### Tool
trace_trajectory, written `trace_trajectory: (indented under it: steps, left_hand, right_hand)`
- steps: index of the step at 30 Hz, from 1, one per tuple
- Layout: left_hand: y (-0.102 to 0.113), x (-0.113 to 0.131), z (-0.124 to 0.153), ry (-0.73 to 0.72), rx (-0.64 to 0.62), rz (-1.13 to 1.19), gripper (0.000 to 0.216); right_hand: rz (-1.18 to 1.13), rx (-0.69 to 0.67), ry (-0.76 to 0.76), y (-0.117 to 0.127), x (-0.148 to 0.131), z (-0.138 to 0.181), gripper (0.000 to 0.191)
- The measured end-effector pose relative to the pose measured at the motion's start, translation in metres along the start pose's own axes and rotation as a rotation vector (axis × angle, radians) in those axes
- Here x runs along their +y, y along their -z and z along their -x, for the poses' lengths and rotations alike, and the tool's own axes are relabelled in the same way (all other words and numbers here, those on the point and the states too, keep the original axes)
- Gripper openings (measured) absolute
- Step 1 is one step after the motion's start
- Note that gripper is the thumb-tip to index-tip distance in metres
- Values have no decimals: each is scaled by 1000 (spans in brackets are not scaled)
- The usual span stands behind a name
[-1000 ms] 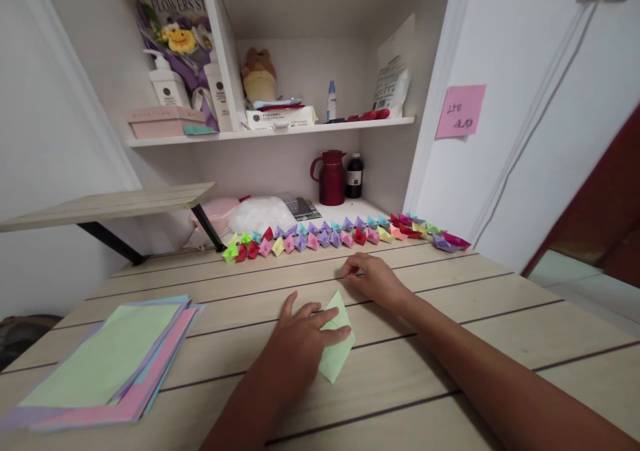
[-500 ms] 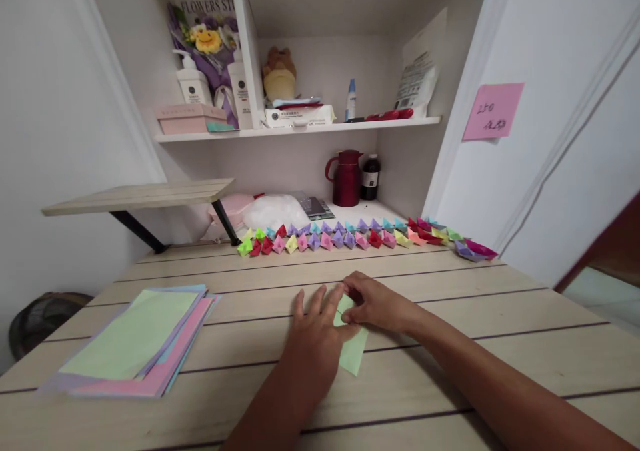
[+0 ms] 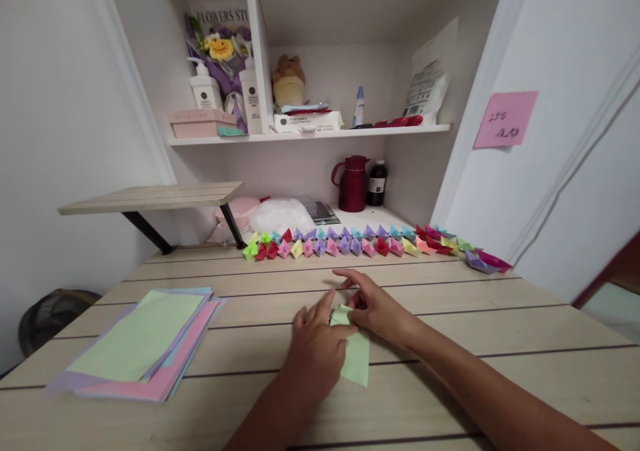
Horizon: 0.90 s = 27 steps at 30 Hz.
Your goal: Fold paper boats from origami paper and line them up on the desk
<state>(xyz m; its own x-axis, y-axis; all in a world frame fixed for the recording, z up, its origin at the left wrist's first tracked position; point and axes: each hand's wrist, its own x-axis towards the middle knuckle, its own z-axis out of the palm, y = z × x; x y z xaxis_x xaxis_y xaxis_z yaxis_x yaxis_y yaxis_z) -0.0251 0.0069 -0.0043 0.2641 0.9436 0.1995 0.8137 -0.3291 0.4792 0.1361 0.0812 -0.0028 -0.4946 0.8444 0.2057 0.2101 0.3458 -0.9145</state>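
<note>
Centre of the light wooden plank table [image 3: 450, 344], on the near side, lies a pale green folded sheet of paper [image 3: 357, 361]. It sits flat on the boards, with its near end poking out towards the camera.

The left hand [image 3: 316, 350] is spread flat on the sheet's left part, fingers apart, pressing down rather than gripping. The right hand [image 3: 376, 308] is at the far end; thumb and fingertips look closed on the far corner, with the index finger sticking out. The exact pinch is partly hidden by the left hand.

On handling, I'd guess it's super light and thin, floppy where it's single layer and stiffer along the folds. It probably slides easily on that smooth top, so a flat palm seems the way to pin it. It creases for good and tears if yanked, so corners and folded edges look like the safest places to pinch.

Well off to the left is a stack of pastel paper sheets [image 3: 143, 338]. Along the far edge runs a row of small colourful folded paper boats [image 3: 360, 244].
</note>
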Motion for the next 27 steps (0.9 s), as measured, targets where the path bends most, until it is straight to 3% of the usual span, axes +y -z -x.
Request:
trace_trajectory:
  steps: [3, 5, 7, 9, 12, 13, 17, 19, 22, 27]
  left_hand:
    - [1, -3, -4, 89, 209, 208, 32]
    - [1, -7, -8, 173, 379, 368, 41]
    - [2, -11, -10, 223, 462, 479, 53]
    - [4, -13, -10, 238, 446, 569, 48]
    - [5, -12, -11, 282, 350, 770, 12]
    - [5, -11, -12, 306, 325, 831, 11]
    - [3, -10, -15, 357, 306, 974, 23]
    - [3, -12, -16, 362, 321, 1031, 28]
    - [6, -13, -16, 351, 331, 1098, 37]
    - [4, -5, -17, 284, 267, 1318, 47]
  right_hand:
    - [68, 33, 79, -1, -1, -2, 76]
    - [111, 58, 129, 0, -4, -2, 74]
    - [134, 59, 177, 2, -10, -1, 70]
    - [122, 34, 219, 3, -16, 1, 64]
    - [68, -10, 241, 0, -23, 3, 58]
    - [49, -11, 227, -1, -24, 4, 58]
    - [-156, 43, 3, -5, -23, 4, 66]
    - [-315, 16, -93, -7, -23, 4, 56]
    - [-476, -41, -116, -11, -24, 3, 32]
    - [-555, 63, -146, -13, -29, 3, 29]
